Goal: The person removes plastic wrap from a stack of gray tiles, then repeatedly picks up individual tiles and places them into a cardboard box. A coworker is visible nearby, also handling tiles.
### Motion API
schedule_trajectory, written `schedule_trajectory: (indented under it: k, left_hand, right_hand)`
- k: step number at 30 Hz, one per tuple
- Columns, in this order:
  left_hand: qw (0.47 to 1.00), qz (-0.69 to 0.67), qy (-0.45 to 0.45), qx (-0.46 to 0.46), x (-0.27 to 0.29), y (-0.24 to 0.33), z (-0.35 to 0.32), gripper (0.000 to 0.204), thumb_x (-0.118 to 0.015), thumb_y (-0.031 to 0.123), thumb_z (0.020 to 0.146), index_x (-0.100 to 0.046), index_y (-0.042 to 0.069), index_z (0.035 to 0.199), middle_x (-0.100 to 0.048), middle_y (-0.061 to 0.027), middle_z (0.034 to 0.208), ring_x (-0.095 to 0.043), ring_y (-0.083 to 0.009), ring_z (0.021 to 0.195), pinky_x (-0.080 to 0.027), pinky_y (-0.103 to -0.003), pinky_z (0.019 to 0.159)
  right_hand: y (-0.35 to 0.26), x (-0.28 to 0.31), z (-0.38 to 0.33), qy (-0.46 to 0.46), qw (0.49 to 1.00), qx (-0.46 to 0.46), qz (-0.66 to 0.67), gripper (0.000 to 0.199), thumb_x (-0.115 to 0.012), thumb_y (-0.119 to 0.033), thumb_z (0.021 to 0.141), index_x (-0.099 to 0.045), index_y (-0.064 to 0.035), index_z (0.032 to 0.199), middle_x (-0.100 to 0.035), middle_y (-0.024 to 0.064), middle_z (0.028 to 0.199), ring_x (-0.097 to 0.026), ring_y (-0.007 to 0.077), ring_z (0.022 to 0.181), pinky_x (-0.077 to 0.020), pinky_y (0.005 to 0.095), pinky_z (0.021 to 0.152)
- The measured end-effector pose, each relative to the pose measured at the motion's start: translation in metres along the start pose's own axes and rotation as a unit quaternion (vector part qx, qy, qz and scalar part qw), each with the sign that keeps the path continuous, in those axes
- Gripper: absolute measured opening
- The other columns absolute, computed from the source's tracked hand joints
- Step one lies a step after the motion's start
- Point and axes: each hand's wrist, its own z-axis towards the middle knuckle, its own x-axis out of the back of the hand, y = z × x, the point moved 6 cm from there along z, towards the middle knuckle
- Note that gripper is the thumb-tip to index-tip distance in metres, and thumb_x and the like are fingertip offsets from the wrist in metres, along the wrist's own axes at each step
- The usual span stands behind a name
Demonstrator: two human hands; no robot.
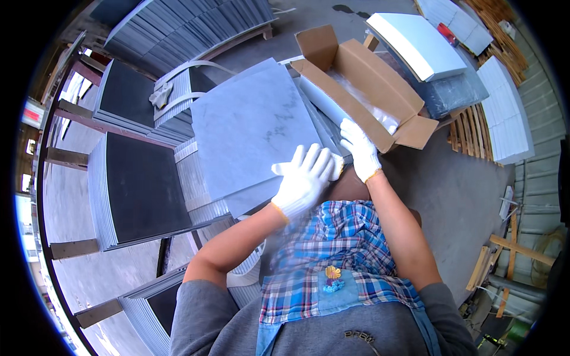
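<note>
- The grey slab (249,118) lies forward and left of the left hand's (306,181) fingers, and well left of the right hand's (360,149); the left fingers cover its near right edge.
- The left fingers are stretched out and slightly fanned; their undersides are hidden, so I cannot tell whether they hold anything. A white bunched thing (338,168) shows just right of them, too unclear to name.
- The right fingers are loosely extended, a little bent, with no visible hold, just beside the carton (380,77).
- For good handling, keep the left palm flat and the pressure even: the slab sits askew over the lower slab (244,206), so a hard push could slide or chip it.
- Work near the edge gently; corners look easily damaged.
- The right fingers would best steady without pressing on the carton, which stands open ahead and to their right.
</note>
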Motion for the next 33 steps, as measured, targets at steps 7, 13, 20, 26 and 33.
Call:
schedule_trajectory:
  k: [7, 13, 20, 26, 33]
  left_hand:
    - [0.979, 0.020, -0.150, 0.133, -0.033, -0.016, 0.063, 0.071, -0.085, 0.044, 0.058, -0.066, 0.000, 0.111, -0.063, -0.0136, 0.110, -0.054, -0.0333, 0.115, -0.038, -0.051, 0.104]
    - [0.981, 0.046, -0.105, 0.154, -0.026, -0.007, 0.063, 0.074, -0.088, 0.044, 0.057, -0.066, 0.000, 0.112, -0.060, -0.0150, 0.109, -0.052, -0.0337, 0.110, -0.039, -0.049, 0.096]
    - [0.986, 0.008, -0.077, 0.145, -0.036, -0.009, 0.068, 0.049, -0.078, 0.033, 0.071, -0.065, 0.001, 0.106, -0.061, -0.0142, 0.102, -0.055, -0.0324, 0.106, -0.040, -0.045, 0.093]
    - [0.985, 0.078, 0.022, 0.152, -0.049, -0.121, 0.093, 0.029, -0.072, 0.037, 0.083, -0.073, 0.020, 0.106, -0.065, -0.0112, 0.098, -0.060, -0.0313, 0.101, -0.046, -0.049, 0.083]
    - [0.972, 0.011, 0.074, 0.224, -0.064, -0.151, 0.100, 0.028, -0.066, 0.030, 0.092, -0.070, 0.007, 0.109, -0.069, -0.0141, 0.103, -0.062, -0.0356, 0.098, -0.048, -0.049, 0.084]
  right_hand:
    - [-0.002, 0.005, -0.006, 0.057, 0.998, 0.020, -0.014, 0.055, -0.053, -0.043, 0.109, -0.057, -0.0032, 0.146, -0.062, 0.0124, 0.145, -0.059, 0.0263, 0.134, -0.0455, 0.0421, 0.113]
    - [-0.011, 0.006, -0.010, 0.089, 0.996, 0.005, 0.008, 0.048, -0.056, -0.036, 0.108, -0.063, -0.0021, 0.141, -0.067, 0.0131, 0.139, -0.062, 0.0253, 0.130, -0.0463, 0.0405, 0.113]
    - [-0.016, 0.001, -0.010, 0.088, 0.996, 0.009, 0.002, 0.050, -0.054, -0.035, 0.109, -0.060, 0.0002, 0.143, -0.065, 0.0138, 0.141, -0.061, 0.0268, 0.132, -0.0458, 0.0412, 0.114]
    - [-0.020, 0.000, -0.019, 0.080, 0.996, -0.017, 0.025, 0.049, -0.046, -0.032, 0.112, -0.055, -0.0005, 0.148, -0.061, 0.0149, 0.147, -0.058, 0.0276, 0.137, -0.0436, 0.0432, 0.116]
    - [0.031, -0.004, -0.016, 0.129, 0.983, 0.059, 0.117, 0.031, -0.056, -0.021, 0.108, -0.066, -0.0005, 0.129, -0.071, 0.0102, 0.123, -0.067, 0.0217, 0.113, -0.0510, 0.0342, 0.100]
